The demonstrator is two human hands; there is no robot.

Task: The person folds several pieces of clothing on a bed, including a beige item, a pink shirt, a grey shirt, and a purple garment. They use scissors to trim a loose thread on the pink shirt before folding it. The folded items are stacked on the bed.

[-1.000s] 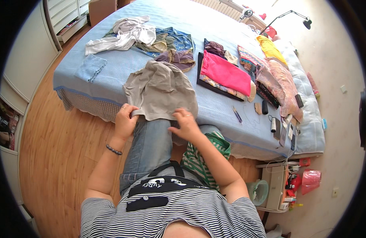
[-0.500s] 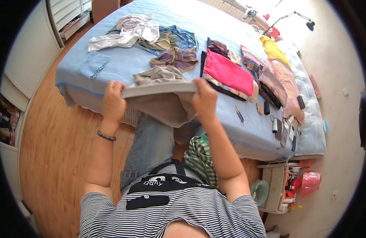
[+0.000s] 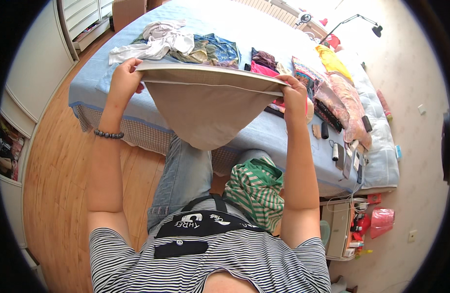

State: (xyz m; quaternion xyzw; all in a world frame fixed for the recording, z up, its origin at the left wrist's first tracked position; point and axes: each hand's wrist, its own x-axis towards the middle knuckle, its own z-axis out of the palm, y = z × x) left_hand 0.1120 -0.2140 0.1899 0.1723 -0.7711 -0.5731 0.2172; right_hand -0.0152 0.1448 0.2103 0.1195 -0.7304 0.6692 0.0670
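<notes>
My left hand and my right hand pinch the two ends of the waistband of grey-beige underpants. The band is stretched wide between them, and the cloth hangs down in a rounded triangle above my knees. Both hands are closed on the band, raised in front of the bed. Behind the underpants, a pink folded garment is mostly covered. A green-and-white striped cloth lies across my lap on the right.
On the blue-covered bed lie a crumpled white garment, a blue patterned one and a yellow cloth. Phones and small items sit at its right edge. A small cabinet stands at the lower right.
My hands have moved up and apart, stretching the waistband wider. The underpants now spread flatter and cover more of the clothes on the bed. The striped cloth shows more fully.
</notes>
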